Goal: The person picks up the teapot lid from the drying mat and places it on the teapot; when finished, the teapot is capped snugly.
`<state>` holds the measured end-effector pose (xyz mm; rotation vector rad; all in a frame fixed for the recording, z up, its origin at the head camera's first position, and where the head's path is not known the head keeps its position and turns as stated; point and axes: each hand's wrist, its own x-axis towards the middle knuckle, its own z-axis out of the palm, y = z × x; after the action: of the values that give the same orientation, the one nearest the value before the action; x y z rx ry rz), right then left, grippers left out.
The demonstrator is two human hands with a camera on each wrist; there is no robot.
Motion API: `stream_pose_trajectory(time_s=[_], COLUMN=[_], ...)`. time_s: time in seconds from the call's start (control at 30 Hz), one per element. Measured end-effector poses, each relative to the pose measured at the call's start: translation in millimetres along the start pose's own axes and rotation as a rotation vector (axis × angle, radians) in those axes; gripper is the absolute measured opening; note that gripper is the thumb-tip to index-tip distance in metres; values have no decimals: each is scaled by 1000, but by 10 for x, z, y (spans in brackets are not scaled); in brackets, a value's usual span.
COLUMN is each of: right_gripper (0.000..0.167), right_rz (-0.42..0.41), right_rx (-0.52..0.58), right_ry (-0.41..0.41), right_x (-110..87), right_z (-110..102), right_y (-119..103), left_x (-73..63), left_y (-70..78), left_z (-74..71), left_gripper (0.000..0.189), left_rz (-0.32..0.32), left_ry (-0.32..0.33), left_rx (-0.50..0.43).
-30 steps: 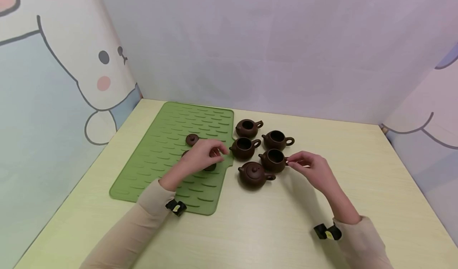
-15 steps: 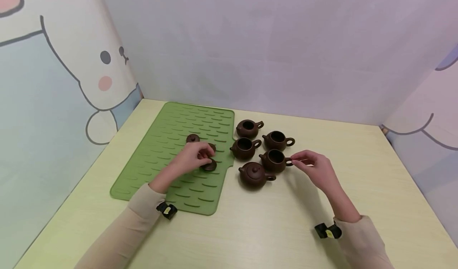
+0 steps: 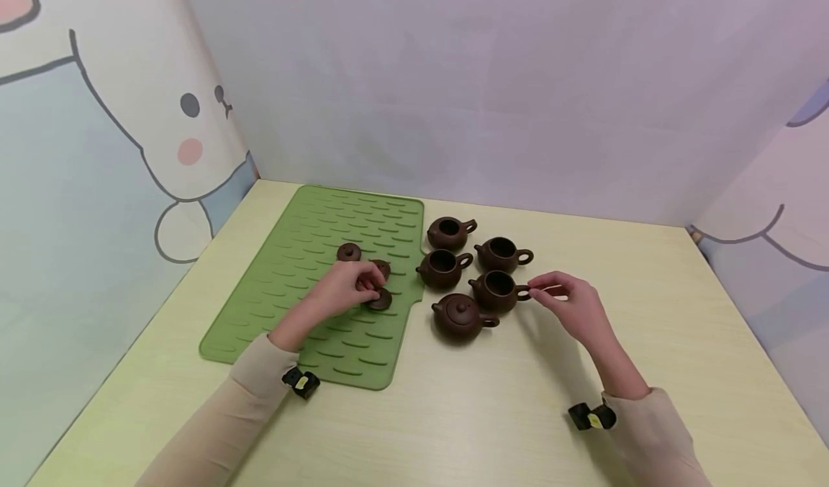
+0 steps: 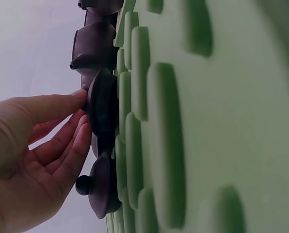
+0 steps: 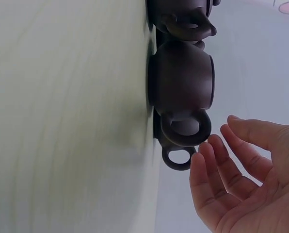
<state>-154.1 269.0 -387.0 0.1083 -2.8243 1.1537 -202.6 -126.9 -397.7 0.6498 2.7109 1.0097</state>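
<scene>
The nearest lid (image 3: pixel 383 300) lay on the green mat (image 3: pixel 285 271), its knob pinched by the left hand (image 3: pixel 340 287), two other lids (image 3: pixel 348 252) beyond. Fingers loosely parted, the right hand (image 3: pixel 571 307) hung beside a lidless teapot's handle (image 3: pixel 523 288) above the worktop (image 3: pixel 479 415).

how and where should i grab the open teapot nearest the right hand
Likely best: grip the open teapot by its loop handle, coming from the right. The handle sticks out that way, toward the right hand, while the spout points left and the lidded teapot sits close on the near left side.
</scene>
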Motion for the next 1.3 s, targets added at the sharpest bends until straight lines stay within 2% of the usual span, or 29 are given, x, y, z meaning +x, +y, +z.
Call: stream_pose_trajectory(time_s=[0.47, 0.63, 0.9, 1.3], right_gripper=[20, 19, 20, 19], right_rz=[10, 11, 17, 19], right_rx=[-3, -1, 23, 28], right_ry=[-9, -14, -45, -58], right_x=[89, 114, 139, 142], right_z=[30, 37, 36, 35], right_y=[100, 128, 154, 144], left_x=[17, 51, 132, 274], left_y=[34, 90, 206, 387], left_z=[-13, -39, -83, -61], left_gripper=[11, 11, 12, 13], left_rz=[2, 11, 59, 104], left_ry=[25, 41, 74, 56], left_rx=[9, -10, -8, -26])
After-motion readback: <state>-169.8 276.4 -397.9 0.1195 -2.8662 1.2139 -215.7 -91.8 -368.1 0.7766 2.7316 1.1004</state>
